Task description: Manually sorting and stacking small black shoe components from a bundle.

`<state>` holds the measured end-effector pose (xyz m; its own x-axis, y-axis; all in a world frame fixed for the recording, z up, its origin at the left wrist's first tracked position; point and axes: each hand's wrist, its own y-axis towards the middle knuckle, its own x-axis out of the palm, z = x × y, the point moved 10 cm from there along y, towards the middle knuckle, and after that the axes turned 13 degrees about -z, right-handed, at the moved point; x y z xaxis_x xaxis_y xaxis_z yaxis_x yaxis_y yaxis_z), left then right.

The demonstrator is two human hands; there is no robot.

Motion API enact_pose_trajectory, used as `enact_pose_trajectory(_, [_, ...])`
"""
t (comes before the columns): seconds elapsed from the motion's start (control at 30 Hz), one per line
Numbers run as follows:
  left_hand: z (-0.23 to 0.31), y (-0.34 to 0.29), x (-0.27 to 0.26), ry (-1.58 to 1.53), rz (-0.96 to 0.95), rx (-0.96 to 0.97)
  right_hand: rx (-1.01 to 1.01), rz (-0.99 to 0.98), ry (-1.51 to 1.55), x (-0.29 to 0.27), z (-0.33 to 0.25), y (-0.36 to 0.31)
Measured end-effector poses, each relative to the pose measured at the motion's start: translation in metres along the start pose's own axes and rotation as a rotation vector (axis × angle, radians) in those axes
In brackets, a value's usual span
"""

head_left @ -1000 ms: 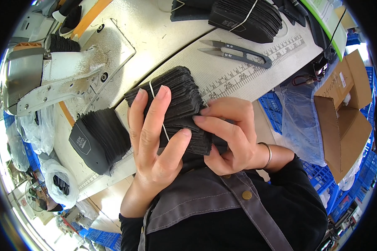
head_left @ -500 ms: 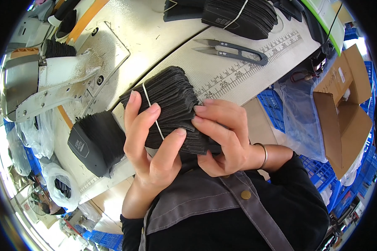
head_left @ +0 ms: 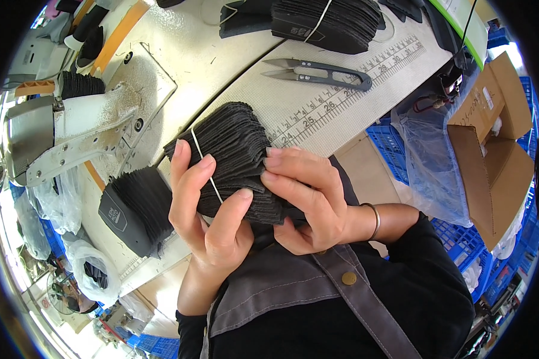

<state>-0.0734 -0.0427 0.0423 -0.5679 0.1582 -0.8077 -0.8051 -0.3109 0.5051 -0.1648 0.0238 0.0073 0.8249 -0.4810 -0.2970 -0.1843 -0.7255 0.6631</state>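
A thick stack of black fabric pieces (head_left: 230, 134) is held up between my two hands above the table's front edge. A white elastic band (head_left: 197, 146) runs round it. My left hand (head_left: 206, 209) is closed on the banded side, its fingers along the band. With fingertips and thumb, my right hand (head_left: 308, 197) pinches the right edge, where the layers fan apart. A second black stack (head_left: 135, 209) lies on the table to the left of my left hand. Beyond the held stack, a pair of thread snips (head_left: 317, 73) rests on the table.
The pale table (head_left: 221, 66) has a printed ruler scale along its near edge. Another banded black stack (head_left: 323, 24) lies at the back. A sewing machine (head_left: 78, 131) stands at left. To the right are an open cardboard box (head_left: 491, 155), blue crates (head_left: 383, 149) and plastic bags.
The held stack and both hands have shifted slightly left in the picture, and the table things have shifted too. Both hands keep their grip on the stack.
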Motion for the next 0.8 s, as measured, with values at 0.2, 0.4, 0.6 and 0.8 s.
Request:
enact_pose_trajectory(0.2, [-0.001, -0.001, 0.0, 0.001, 0.004, 0.001, -0.003, -0.012, -0.011, -0.003, -0.001, 0.003])
enact_pose_trajectory(0.4, [-0.001, -0.002, -0.001, -0.002, 0.019, 0.016, -0.021, -0.03, 0.02, -0.009, 0.004, 0.012])
enact_pose_trajectory(0.6, [-0.004, -0.003, -0.002, -0.076, 0.009, 0.033, 0.046, 0.034, 0.249, -0.013, 0.015, 0.016])
enact_pose_trajectory(0.8, [0.001, 0.0, -0.001, -0.002, -0.043, 0.036, -0.023, -0.086, 0.096, -0.007, 0.005, 0.021])
